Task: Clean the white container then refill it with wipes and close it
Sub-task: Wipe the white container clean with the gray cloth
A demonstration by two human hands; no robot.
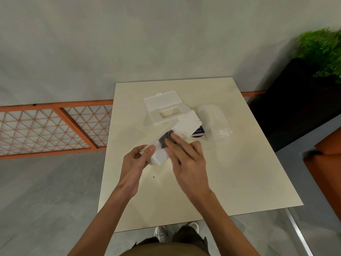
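Two hands work over a cream table point(230, 172), both on the white container point(186, 124), which lies at the middle of the tabletop as a long box running from near left to far right, with small brown specks on its upper face toward the far end. The left hand point(136, 159) grips the container's near-left end, fingers curled round the underside and thumb laid on top. The right hand point(186, 157) comes in from the right with fingers straight and close together, pressing a dark cloth point(167, 138) flat against the box just beyond the left thumb. Whether the near end rests on the table or is raised, I cannot tell. The far end of the container overlaps a purple-labelled item point(198, 133) (only a corner of it shows). Just beyond the container lies its white lid point(162, 109), flap thrown open above a rectangular slot. To the right, just beside the purple label, sits a pack of wipes point(214, 122) in clear wrap. One brown speck point(153, 177) lies on the table near the hands. An orange lattice railing point(48, 126) runs at left; a green plant point(323, 50) stands in a black planter point(287, 100) at far right.
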